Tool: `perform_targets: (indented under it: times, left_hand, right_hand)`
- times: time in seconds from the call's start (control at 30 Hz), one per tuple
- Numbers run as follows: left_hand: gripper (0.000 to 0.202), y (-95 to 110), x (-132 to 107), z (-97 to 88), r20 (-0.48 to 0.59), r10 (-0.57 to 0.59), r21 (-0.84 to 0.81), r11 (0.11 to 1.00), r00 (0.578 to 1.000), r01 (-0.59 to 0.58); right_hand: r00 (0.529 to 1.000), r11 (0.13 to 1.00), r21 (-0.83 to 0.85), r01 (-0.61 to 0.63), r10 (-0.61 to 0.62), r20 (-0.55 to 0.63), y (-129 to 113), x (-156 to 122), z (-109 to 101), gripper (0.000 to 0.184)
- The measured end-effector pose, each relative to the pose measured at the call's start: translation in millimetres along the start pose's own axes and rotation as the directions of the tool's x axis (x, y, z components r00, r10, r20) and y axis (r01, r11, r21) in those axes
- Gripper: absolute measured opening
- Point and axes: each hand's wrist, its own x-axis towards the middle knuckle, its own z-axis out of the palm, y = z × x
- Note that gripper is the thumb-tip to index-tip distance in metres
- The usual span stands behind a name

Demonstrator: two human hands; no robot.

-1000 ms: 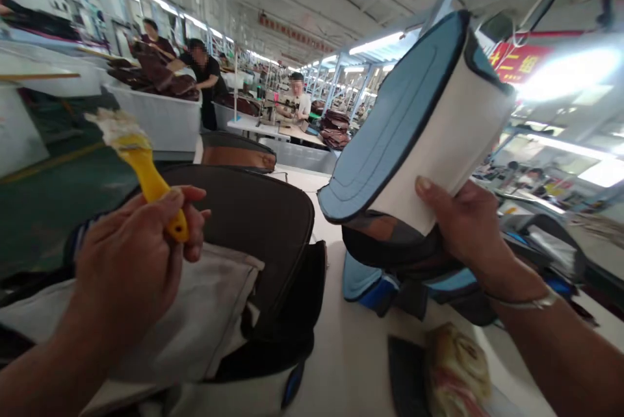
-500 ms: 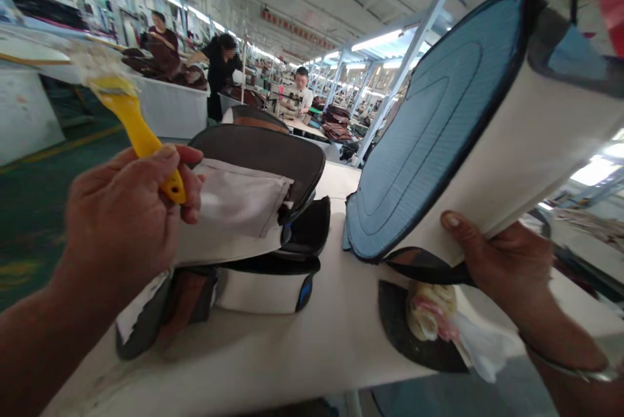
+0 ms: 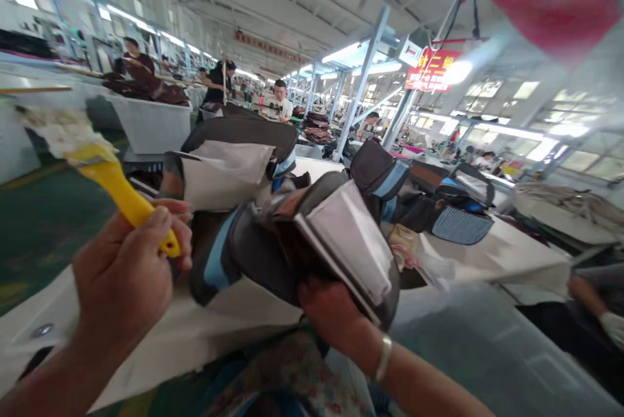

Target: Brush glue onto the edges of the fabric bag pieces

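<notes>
In my left hand (image 3: 129,267) is a yellow-handled brush (image 3: 114,180), bristles up and to the left, caked with a whitish substance. My right hand (image 3: 336,310), a bracelet on its wrist, is closed on the lower edge of a dark bag piece (image 3: 351,241) with a pale panel; the fingertips are hidden beneath it. Left of that piece lies a dark part with a blue strip (image 3: 221,251). Behind them on the pale table (image 3: 234,332) rests another dark bag piece with a whitish pocket panel (image 3: 227,176).
More dark and blue bag pieces (image 3: 463,215) lie on the table to the right, near a crumpled plastic bag (image 3: 433,264). A pale bin (image 3: 151,121) heaped with brown material stands at the back left. Co-workers sit and stand behind; a gloved hand (image 3: 613,329) shows at far right.
My right hand has moved left and down; the large blue quilted face no longer shows, and a dark piece with a pale panel is in that hand. The brush stays raised; the view has turned right.
</notes>
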Motion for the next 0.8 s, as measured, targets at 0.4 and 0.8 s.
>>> perform_targets:
  times: [0.4,0.8]
  left_hand:
    - [0.02,-121,-88,33.2,0.192,-0.174,-0.027,0.983,0.966,0.183]
    - [0.033,-125,-95,23.5,0.279,-0.162,0.184,0.976,0.946,0.113]
  right_hand:
    - [0.997,0.984,0.176,0.006,-0.018,0.069,19,28,34,0.058]
    - [0.879,0.881,0.194,-0.432,0.459,-0.128,154,-3,-72,0.012]
